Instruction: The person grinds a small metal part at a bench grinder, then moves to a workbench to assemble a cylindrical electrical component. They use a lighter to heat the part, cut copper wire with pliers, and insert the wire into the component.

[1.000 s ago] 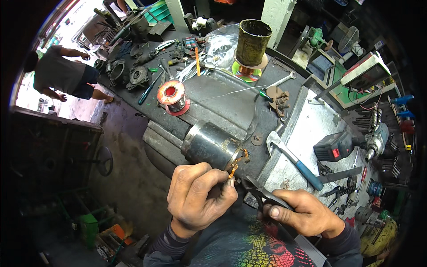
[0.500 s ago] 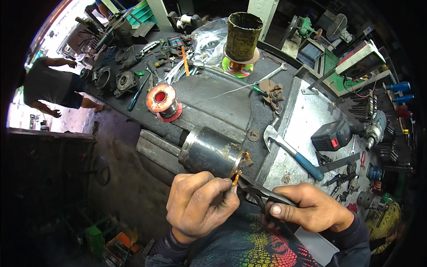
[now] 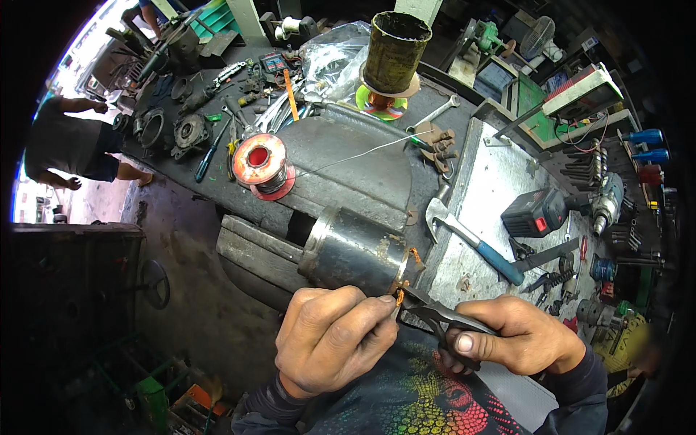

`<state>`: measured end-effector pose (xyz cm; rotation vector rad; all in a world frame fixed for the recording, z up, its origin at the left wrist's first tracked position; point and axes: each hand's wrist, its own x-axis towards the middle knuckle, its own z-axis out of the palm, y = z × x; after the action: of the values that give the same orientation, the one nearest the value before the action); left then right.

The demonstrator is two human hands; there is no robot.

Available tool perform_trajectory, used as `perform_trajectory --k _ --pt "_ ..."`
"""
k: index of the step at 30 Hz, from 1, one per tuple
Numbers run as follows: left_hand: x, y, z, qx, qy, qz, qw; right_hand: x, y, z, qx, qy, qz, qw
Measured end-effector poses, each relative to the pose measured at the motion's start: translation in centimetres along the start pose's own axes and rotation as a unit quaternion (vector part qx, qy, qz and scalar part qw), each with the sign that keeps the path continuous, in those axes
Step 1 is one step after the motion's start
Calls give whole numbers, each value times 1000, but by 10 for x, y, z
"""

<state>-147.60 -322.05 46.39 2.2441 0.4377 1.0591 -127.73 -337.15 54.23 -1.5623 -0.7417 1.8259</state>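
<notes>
We pinch a short orange-brown copper lead (image 3: 400, 297) beside a pair of dark metal pliers (image 3: 435, 312)

Our left grip (image 3: 337, 337) is narrow, thumb and fingertips drawn together on the copper lead. The lead shows right at those fingertips, next to the near rim of a black metal cylinder with a worn, silvery edge (image 3: 353, 249), which lies on its side just beyond the left grip. A second bent copper strand (image 3: 415, 257) sticks out at the same rim, ahead of our pinch and a little to its right.

Our right grip (image 3: 518, 337) is wrapped around the handles of the pliers, thumb laid along the top. The pliers' nose points left, close beside the lead; we cannot tell whether it touches.

Beyond both grips, a heavy grey metal vise (image 3: 341, 138) stands on a dark, cluttered table (image 3: 217, 187). On the vise, ahead and to the left of the left grip, sits a red-orange flanged spool of grey wire (image 3: 264, 167), from which one thin silvery strand runs off to the right. Farther ahead, we see a grimy olive-yellow can (image 3: 396, 54). A blue-handled hammer with a grey metal head (image 3: 475, 250) lies ahead of the right grip, and past it rests a black battery block with a red patch (image 3: 535, 212).
</notes>
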Motion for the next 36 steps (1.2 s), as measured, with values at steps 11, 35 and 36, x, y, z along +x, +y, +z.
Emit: perform_trajectory --k 11,35,36 --pt "1 -3 -2 -3 -13 13 1000 -1 -6 0 -5 9 69 998" --pt "5 -6 -5 -10 -33 28 999 9 -21 4 -58 -6 154 986" --pt "6 -6 -5 -11 -31 29 999 10 -22 5 -66 -4 118 991"
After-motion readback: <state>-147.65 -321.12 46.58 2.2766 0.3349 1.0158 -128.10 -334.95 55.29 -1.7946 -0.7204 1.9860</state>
